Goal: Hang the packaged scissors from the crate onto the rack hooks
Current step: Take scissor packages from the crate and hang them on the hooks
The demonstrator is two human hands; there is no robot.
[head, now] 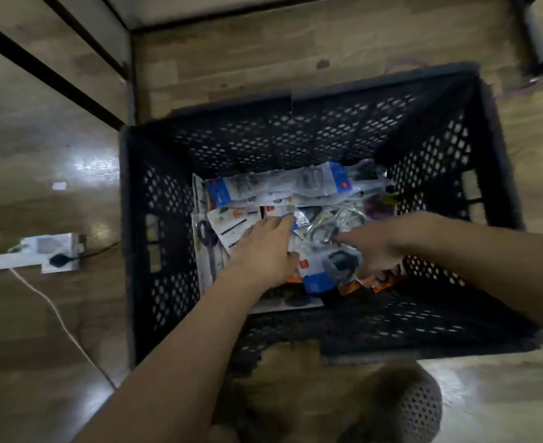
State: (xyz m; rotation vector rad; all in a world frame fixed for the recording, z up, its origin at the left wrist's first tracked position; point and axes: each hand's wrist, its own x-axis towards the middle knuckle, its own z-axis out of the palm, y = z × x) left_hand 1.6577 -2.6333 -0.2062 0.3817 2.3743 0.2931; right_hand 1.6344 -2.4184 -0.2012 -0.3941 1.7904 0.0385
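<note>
A black perforated crate [167, 219] stands on the wooden floor and holds several packaged scissors [279, 187] in clear, blue and orange packs. Both my arms reach down into it. My left hand [263, 251] lies on the pile, its fingers and thumb around a clear pack with a blue tip [297, 219]. My right hand [372, 247] is over the packs on the right side, index finger stretched out toward a pack [324, 233]; its other fingers are blurred. The rack hooks are out of view.
A white power strip [40, 252] with a black plug and a white cable [56, 311] lies on the floor left of the crate. Black frame bars [40, 65] run at the upper left and a black leg [532, 43] at the upper right. A perforated shoe [420, 407] shows at the bottom.
</note>
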